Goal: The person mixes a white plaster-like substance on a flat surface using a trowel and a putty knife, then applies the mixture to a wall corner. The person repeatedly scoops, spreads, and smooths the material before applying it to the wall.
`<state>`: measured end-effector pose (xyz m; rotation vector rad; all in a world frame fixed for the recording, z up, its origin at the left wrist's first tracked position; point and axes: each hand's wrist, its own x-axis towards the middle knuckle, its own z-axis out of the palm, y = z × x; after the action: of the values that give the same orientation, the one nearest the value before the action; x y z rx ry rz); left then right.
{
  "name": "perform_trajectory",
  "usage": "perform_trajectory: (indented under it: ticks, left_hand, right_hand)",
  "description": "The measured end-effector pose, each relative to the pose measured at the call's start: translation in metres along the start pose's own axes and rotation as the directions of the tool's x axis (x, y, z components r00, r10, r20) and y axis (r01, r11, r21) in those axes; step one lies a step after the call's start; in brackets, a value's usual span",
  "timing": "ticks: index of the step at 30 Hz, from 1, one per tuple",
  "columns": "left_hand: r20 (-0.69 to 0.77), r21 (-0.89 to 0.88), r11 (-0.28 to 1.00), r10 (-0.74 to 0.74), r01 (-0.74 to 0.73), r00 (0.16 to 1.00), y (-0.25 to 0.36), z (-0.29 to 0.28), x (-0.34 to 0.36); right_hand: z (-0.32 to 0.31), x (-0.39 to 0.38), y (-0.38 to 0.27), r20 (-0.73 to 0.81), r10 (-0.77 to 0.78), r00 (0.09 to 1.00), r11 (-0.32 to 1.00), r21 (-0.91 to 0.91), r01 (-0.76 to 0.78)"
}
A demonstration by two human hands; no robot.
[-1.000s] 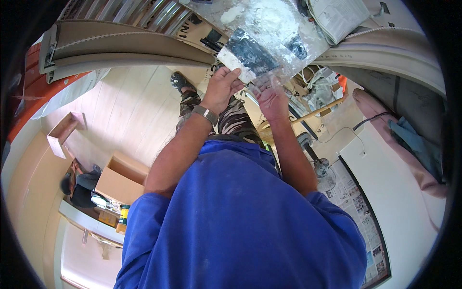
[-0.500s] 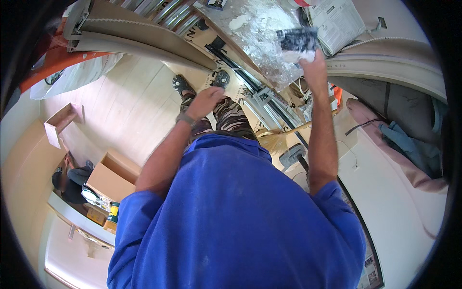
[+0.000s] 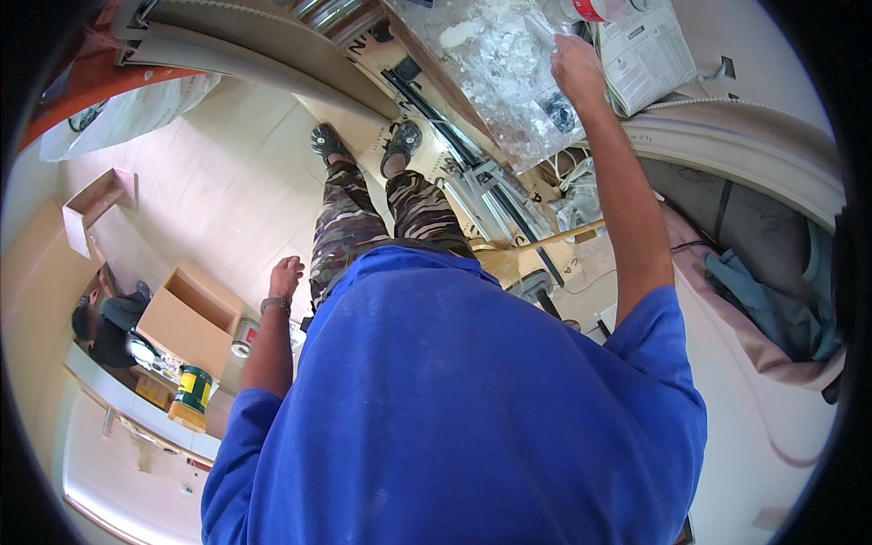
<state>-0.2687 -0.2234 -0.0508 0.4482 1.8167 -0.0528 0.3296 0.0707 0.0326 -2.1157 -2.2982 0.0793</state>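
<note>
My right hand (image 3: 578,71) reaches out over a powder-dusted surface (image 3: 486,77) covered in clear plastic. Its fingers are closed at the edge of something thin and pale, too blurred to name. Just below that hand, a dark patch (image 3: 558,113) shows on the plastic. White powder (image 3: 465,34) lies in a heap to the left of the fingers. Down by my left thigh hangs my left hand (image 3: 287,276), its fingers curled and nothing visible in them.
Folded printed paper (image 3: 643,59) and a red-and-white tub (image 3: 590,9) sit right of the powder. Metal rails (image 3: 481,177) lie below that surface. Left are an open wooden box (image 3: 195,313), a green-and-yellow can (image 3: 193,389) and a crouching person (image 3: 109,318). A plastic bag (image 3: 136,113) hangs upper left.
My left hand has dropped from before my legs to my left side. The right hand has moved up and slightly left; the dark, powder-coated thing it held is no longer in it.
</note>
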Motion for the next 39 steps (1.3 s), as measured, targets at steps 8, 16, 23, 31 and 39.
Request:
perform_trajectory:
  ticks: [8, 16, 23, 31, 39]
  left_hand:
    - [-0.034, 0.111, 0.981, 0.164, -0.159, 0.986, -0.019, 0.036, -0.001]
    - [-0.008, 0.07, 0.986, 0.154, -0.153, 0.988, -0.018, 0.031, 0.008]
    - [-0.005, 0.082, 0.99, 0.115, -0.114, 0.993, -0.008, 0.027, 0.008]
    - [-0.005, 0.115, 0.983, 0.145, -0.143, 0.989, -0.004, 0.026, 0.008]
    - [-0.003, 0.125, 0.985, 0.123, -0.122, 0.992, -0.005, 0.02, 0.008]
  right_hand:
    - [0.006, -0.004, -0.018, 0.069, -0.042, 0.997, 0.998, -0.045, 0.045]
    - [0.012, -0.012, -0.019, 0.116, -0.079, 0.99, 0.992, -0.09, 0.089]
    - [-0.009, -0.015, -0.007, -0.104, 0.142, 0.984, 0.988, 0.077, -0.135]
    - [0.042, -0.103, 0.028, 0.434, 0.685, 0.585, -0.171, 0.876, -0.451]
    - [0.081, -0.109, 0.018, 0.487, 0.639, 0.595, -0.459, 0.862, -0.213]
